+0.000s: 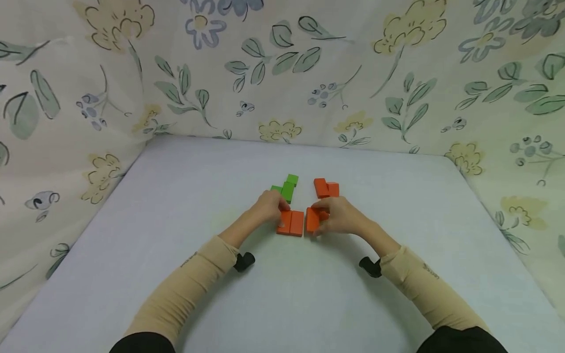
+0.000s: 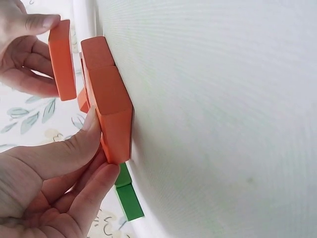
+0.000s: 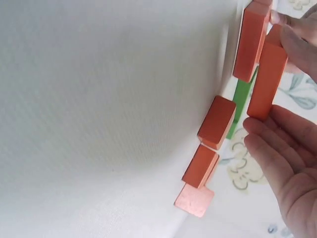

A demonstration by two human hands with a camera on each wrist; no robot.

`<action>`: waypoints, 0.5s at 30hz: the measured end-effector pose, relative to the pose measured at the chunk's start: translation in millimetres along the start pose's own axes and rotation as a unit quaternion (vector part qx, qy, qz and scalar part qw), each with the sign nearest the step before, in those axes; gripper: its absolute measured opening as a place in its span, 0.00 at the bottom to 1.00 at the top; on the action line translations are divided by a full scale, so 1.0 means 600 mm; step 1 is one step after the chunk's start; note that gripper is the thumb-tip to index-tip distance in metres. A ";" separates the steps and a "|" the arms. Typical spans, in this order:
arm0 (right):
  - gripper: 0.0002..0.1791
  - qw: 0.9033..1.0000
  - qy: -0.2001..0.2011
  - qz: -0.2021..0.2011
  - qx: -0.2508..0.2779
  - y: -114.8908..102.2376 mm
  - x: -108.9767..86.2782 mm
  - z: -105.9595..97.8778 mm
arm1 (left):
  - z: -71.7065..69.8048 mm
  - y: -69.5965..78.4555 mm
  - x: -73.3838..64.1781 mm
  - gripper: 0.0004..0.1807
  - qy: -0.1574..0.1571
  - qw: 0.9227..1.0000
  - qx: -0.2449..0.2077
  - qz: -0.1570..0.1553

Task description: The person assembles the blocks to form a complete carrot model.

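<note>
My left hand [image 1: 267,207] pinches an orange block [image 1: 284,222] between thumb and fingers. A second orange block [image 1: 297,223] stands side by side with it. To the right, my right hand [image 1: 342,215] grips another orange block [image 1: 312,220] by its ends, thumb on one and fingertips on the other. In the right wrist view this gripped block [image 3: 268,72] appears raised off the table, apart from the paired blocks [image 3: 250,42]. One more orange block [image 1: 323,215] shows partly behind the right hand's fingers.
Beyond the left hand lie several green blocks [image 1: 287,191], touching one another. Two orange blocks [image 1: 321,188] sit together past the right hand. The white table [image 1: 282,304] meets a flower-patterned cloth [image 1: 282,98] at its back and sides.
</note>
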State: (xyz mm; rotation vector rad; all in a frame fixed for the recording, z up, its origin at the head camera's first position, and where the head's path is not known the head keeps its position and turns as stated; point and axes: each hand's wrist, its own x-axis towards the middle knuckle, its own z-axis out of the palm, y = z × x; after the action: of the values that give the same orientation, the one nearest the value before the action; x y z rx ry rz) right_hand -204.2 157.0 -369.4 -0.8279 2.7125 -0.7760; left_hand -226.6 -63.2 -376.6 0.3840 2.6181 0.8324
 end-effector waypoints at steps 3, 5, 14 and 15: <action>0.35 1.000 -0.011 -0.006 0.015 -0.004 -0.006 0.001 | 0.000 0.001 0.001 0.24 0.000 1.000 -0.001 -0.001; 0.34 0.999 -0.032 -0.009 0.033 -0.004 -0.009 0.002 | 0.000 0.001 0.002 0.24 -0.002 1.000 0.000 -0.002; 0.31 0.997 -0.065 -0.010 0.043 0.019 -0.007 0.008 | 0.001 -0.003 0.005 0.24 -0.003 1.000 0.001 -0.007; 0.31 0.997 -0.060 -0.011 0.038 0.020 -0.006 0.008 | 0.002 -0.002 0.006 0.24 -0.003 1.000 0.000 -0.007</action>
State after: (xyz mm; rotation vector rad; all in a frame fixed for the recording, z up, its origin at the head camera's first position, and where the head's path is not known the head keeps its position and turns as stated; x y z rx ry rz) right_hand -205.0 165.7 -379.7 -0.8585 2.5566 -0.8023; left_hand -229.4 -62.6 -379.0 0.3659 2.6116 0.8260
